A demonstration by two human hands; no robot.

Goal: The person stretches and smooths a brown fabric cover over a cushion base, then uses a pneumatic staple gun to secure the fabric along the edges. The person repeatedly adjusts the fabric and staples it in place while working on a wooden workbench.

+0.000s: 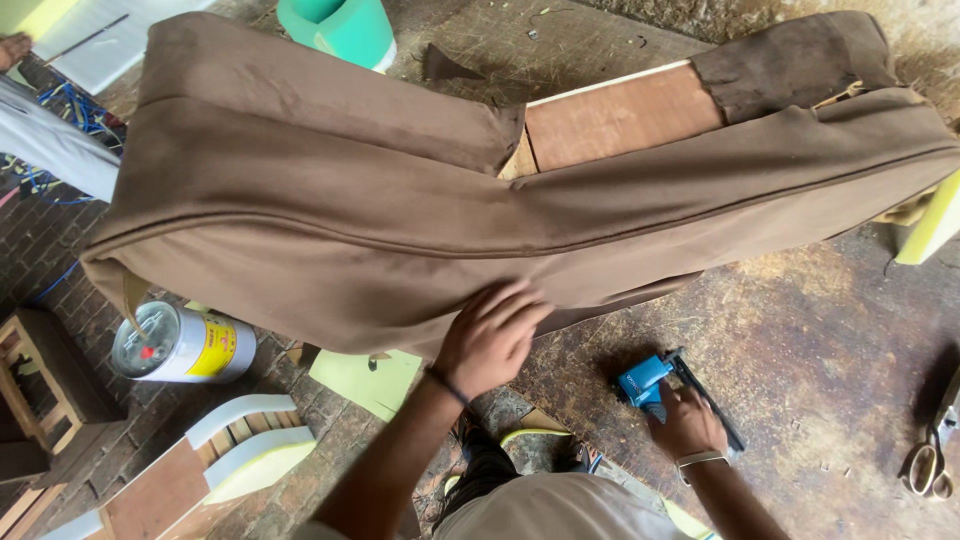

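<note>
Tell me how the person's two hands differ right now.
The left hand lies flat with fingers spread on the brown fabric of the upholstered piece; the right hand is curled around a blue stapler down on the workbench. The left hand reaches further from the body than the right. The left wrist has a thin dark band, the right a pale, wider one. Both are bare.

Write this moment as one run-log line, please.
left hand: flat on brown suede-like fabric cover | right hand: gripping blue staple gun on worn wooden workbench
</note>
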